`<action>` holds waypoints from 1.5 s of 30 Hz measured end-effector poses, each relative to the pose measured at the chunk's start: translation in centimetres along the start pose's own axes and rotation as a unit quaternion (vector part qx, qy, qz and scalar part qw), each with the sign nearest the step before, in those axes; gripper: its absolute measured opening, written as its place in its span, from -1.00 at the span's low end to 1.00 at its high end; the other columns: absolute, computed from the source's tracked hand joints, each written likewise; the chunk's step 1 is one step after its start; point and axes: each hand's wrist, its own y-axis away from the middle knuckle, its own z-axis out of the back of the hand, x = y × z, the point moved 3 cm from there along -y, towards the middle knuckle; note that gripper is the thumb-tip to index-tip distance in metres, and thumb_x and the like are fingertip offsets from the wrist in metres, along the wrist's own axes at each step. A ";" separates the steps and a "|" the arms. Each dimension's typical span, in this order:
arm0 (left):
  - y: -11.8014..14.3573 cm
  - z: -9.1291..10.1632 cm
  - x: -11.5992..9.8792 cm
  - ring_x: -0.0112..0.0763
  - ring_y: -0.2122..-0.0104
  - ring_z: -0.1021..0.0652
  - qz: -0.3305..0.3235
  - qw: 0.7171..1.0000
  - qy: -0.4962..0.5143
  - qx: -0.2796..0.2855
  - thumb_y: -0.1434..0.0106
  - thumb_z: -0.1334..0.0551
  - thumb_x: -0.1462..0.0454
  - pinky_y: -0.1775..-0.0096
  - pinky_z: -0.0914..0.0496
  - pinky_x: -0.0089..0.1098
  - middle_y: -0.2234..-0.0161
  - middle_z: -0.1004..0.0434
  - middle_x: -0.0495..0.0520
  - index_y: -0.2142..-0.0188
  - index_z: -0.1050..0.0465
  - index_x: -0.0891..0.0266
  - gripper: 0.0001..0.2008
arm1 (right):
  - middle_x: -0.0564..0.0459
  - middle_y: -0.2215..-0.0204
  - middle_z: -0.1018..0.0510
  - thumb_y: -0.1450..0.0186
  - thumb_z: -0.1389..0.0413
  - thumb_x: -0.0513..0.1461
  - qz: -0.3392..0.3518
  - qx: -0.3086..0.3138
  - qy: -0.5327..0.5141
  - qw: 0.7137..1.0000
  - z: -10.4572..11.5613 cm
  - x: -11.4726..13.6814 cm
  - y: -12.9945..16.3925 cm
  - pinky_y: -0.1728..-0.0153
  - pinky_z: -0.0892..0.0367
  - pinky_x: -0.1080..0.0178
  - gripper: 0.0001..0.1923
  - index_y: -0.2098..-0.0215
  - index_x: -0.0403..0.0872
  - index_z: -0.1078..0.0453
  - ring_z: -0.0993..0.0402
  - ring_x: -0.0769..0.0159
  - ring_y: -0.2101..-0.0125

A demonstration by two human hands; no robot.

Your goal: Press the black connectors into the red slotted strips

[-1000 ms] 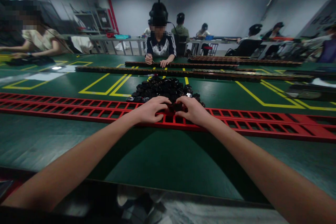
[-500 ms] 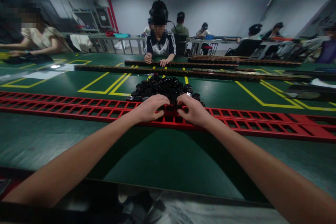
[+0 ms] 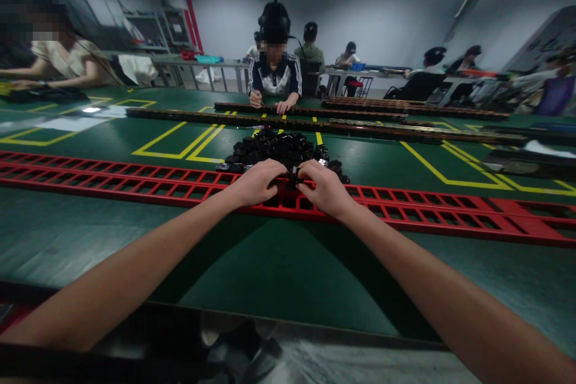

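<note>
1. Head view, the only one here: both bare arms reach out over the green table (image 3: 279,264), and the hands meet above the long red slotted rail (image 3: 135,183) that runs across the whole width.
2. Left hand (image 3: 254,183) has its fingers curled down, knuckles up, tips at the near edge of the pile of small black parts (image 3: 279,150). Can't tell if it's actually pinching anything.
3. Right hand (image 3: 326,189) is curled the same way, and there's a small black part (image 3: 294,179) right between the two hands, over the rail. The fingertips of both hands close in on it, but which hand really grips it is too dark to say.
4. The pile sits just behind the rail, touching its far edge, on top of the yellow floor-style lines (image 3: 189,144) on the table.
5. Farther back, dark long strips (image 3: 315,126) lie across the table, and a person in a dark jacket with white stripes (image 3: 274,75) has both hands on one of them.
6. Another person (image 3: 67,63) sits at far left, with more people at tables in the back.
</note>
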 end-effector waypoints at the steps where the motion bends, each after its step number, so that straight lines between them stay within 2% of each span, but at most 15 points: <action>1: 0.0 0.0 0.0 -0.22 0.06 -0.46 0.004 1.000 0.003 -0.008 -0.13 -0.13 0.44 -0.03 -0.38 -0.16 0.08 -0.52 0.18 0.08 -0.40 0.30 -0.67 | -0.06 0.17 -0.49 -0.22 -0.11 -0.35 -0.001 0.003 0.003 1.000 -0.2 0.0 0.0 0.16 -0.35 0.18 -0.89 0.29 -0.06 -0.31 -0.44 0.21 0.18; 4: 0.1 0.0 0.1 -0.22 0.05 -0.46 0.008 1.000 0.011 -0.020 -0.19 -0.13 0.40 -0.04 -0.38 -0.15 0.07 -0.51 0.19 0.03 -0.39 0.30 -0.67 | -0.06 0.16 -0.51 -0.21 -0.13 -0.35 -0.007 0.017 0.015 1.000 -0.5 -0.3 0.2 0.16 -0.34 0.18 -0.88 0.28 -0.06 -0.33 -0.44 0.20 0.17; 17: 0.2 -0.1 0.2 -0.23 0.06 -0.46 0.013 1.000 0.010 -0.012 -0.16 -0.18 0.40 -0.02 -0.39 -0.16 0.07 -0.50 0.15 -0.02 -0.38 0.25 -0.60 | -0.02 0.21 -0.51 -0.24 -0.16 -0.34 -0.012 0.045 0.016 0.999 -0.7 -0.6 0.2 0.17 -0.32 0.20 -0.89 0.26 -0.06 -0.38 -0.40 0.23 0.21; 22: 0.3 -0.1 0.1 -0.23 0.02 -0.45 0.012 1.000 0.012 -0.013 -0.17 -0.18 0.40 -0.06 -0.37 -0.16 0.02 -0.48 0.19 -0.10 -0.33 0.30 -0.54 | -0.04 0.20 -0.53 -0.26 -0.15 -0.33 -0.010 0.052 0.024 0.998 -0.7 -0.5 0.1 0.14 -0.32 0.18 -0.88 0.21 -0.07 -0.40 -0.41 0.20 0.17; 35: 0.1 0.0 -0.3 -0.26 0.06 -0.47 -0.003 1.000 0.026 0.006 -0.19 -0.16 0.41 -0.05 -0.37 -0.15 0.07 -0.53 0.14 0.02 -0.42 0.25 -0.66 | -0.07 0.16 -0.56 -0.31 -0.13 -0.31 -0.021 0.080 0.031 0.996 -0.8 -0.4 0.0 0.10 -0.31 0.14 -0.84 0.13 -0.09 -0.45 -0.43 0.19 0.14; 41: 0.2 -0.1 0.1 -0.26 0.00 -0.45 -0.015 0.999 0.022 -0.037 -0.24 -0.15 0.38 -0.07 -0.38 -0.15 0.05 -0.51 0.15 0.12 -0.47 0.25 -0.77 | -0.05 0.14 -0.57 -0.34 -0.10 -0.28 -0.025 0.087 0.045 0.995 -1.0 -0.5 -0.1 0.09 -0.29 0.15 -0.84 0.12 -0.07 -0.46 -0.43 0.20 0.14; 45: 0.2 -0.1 -0.1 -0.26 0.03 -0.47 -0.027 0.999 0.024 -0.030 -0.26 -0.14 0.37 -0.04 -0.40 -0.14 0.06 -0.51 0.15 0.13 -0.47 0.25 -0.79 | -0.05 0.16 -0.57 -0.34 -0.08 -0.30 -0.022 0.093 0.050 0.994 -1.2 -0.7 0.0 0.10 -0.29 0.15 -0.82 0.12 -0.08 -0.47 -0.44 0.21 0.16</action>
